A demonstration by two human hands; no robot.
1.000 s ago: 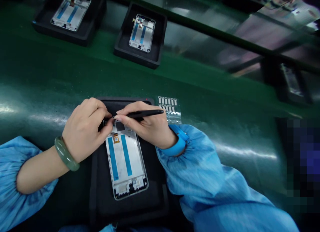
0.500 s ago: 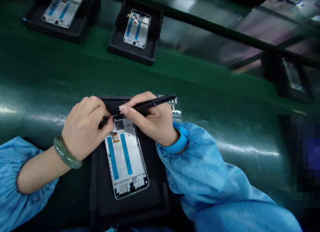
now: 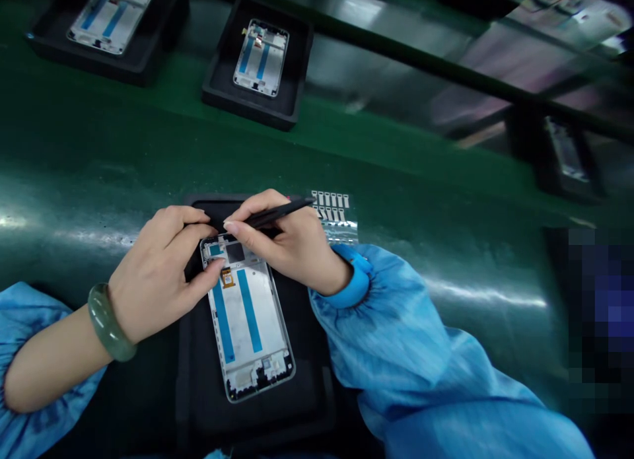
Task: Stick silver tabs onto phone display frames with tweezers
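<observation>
A phone's midframe (image 3: 235,320), silvery with two blue strips and a small orange-brown flex connector (image 3: 228,278), lies in a black tray (image 3: 198,406). My left hand (image 3: 161,264) spans its upper left corner, thumb and fingers spread apart. The thumb rests on the frame near the connector, and the fingertips are by the top edge. Between the thumb and fingers of my right hand (image 3: 297,244) is a slim black pen-like tool (image 3: 282,211), slanting over the frame's top edge. The tool's working tip is hidden behind my fingers.
Beside my right hand lies a clear sheet (image 3: 341,231) with rows of small pale stickers. Farther back stand black trays (image 3: 212,92) (image 3: 99,66), each holding a similar midframe. Another tray (image 3: 587,188) is blurred at the right. A metal rail runs behind them.
My left thumb and fingers have spread apart from a pinch at the frame's top left corner, uncovering it. My right hand has shifted slightly left with the tool, and more of the sticker sheet shows.
</observation>
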